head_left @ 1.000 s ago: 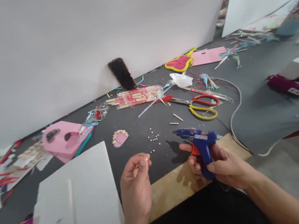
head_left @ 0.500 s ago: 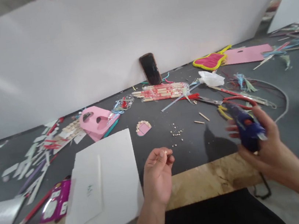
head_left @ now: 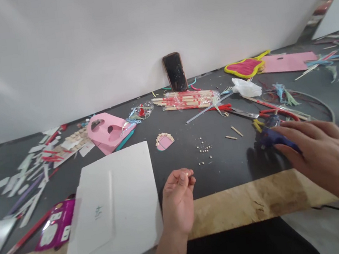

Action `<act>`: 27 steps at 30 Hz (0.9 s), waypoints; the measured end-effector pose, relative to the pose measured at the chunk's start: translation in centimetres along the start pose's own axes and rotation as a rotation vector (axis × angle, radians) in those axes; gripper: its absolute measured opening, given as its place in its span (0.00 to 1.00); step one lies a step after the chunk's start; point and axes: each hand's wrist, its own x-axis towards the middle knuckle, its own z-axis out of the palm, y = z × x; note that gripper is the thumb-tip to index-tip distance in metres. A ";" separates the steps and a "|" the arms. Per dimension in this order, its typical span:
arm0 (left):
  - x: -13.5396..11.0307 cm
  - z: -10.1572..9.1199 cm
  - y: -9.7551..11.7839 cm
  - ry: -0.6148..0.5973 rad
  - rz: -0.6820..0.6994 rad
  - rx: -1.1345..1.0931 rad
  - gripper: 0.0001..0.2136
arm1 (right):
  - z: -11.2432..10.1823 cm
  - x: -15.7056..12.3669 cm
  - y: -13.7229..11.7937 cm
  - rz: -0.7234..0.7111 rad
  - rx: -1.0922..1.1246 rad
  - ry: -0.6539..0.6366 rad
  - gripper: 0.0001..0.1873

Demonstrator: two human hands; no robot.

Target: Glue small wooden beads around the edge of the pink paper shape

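My left hand (head_left: 177,197) hovers over the table's front edge, thumb and fingertips pinched on a tiny pale bead (head_left: 191,179). More loose beads (head_left: 204,148) lie scattered on the dark mat just beyond it. A small pink half-round piece (head_left: 164,141) edged with beads sits further left. My right hand (head_left: 324,151) reaches in from the right, fingers stretched out flat over a blue glue gun (head_left: 270,137) lying on the mat. The fingertips rest on the gun's rear without wrapping it.
A white sheet (head_left: 117,201) lies at the front left beside a magenta package (head_left: 56,229). Scissors (head_left: 268,113), a packet of sticks (head_left: 189,99), a pink foam shape (head_left: 108,131) and paper scraps clutter the mat. A phone (head_left: 174,71) leans on the white wall. A bare wooden edge (head_left: 249,202) runs along the front.
My right hand carried the glue gun to the right, laid it on the mat and opened over it. The left hand kept its pinch. The camera turned left.
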 end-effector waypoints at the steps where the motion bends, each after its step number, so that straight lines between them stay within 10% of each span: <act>1: 0.0 0.0 0.0 -0.008 0.000 -0.003 0.06 | -0.2 0.4 -1.3 -0.024 0.082 0.019 0.19; 9: 0.1 -0.3 -0.1 -0.034 -0.004 -0.009 0.06 | 3.7 3.5 -8.9 -0.197 0.468 -0.233 0.11; 27: 0.1 -0.3 -0.2 -0.022 -0.001 0.016 0.06 | 4.9 4.0 -9.6 -0.170 0.506 -0.265 0.10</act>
